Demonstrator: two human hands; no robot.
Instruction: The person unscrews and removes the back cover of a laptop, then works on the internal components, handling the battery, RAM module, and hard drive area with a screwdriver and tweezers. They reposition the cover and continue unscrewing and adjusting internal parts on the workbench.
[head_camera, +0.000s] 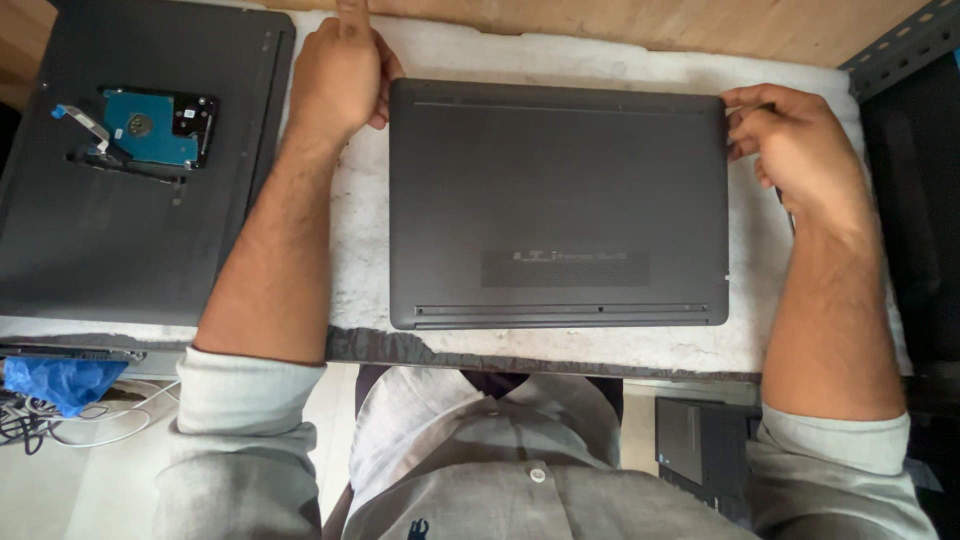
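— Item one?
— Laptop (558, 205), grey, underside up, mid-table (360, 250); dark label strip near its front edge. My left hand (338, 75) and right hand (800, 150) curl on its far corners.
— Beside it?
— Second laptop (120, 240) left, blue drive (155, 128) on top; bare strip between.

Soft, even daylight; faint shadows. Sharp centre, slight wide-angle bowing at edges. Dull sheen on the dark grey laptop base (558, 205).

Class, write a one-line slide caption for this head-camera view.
Left hand and right hand grip the far corners of an upturned dark grey laptop on a white worktop.
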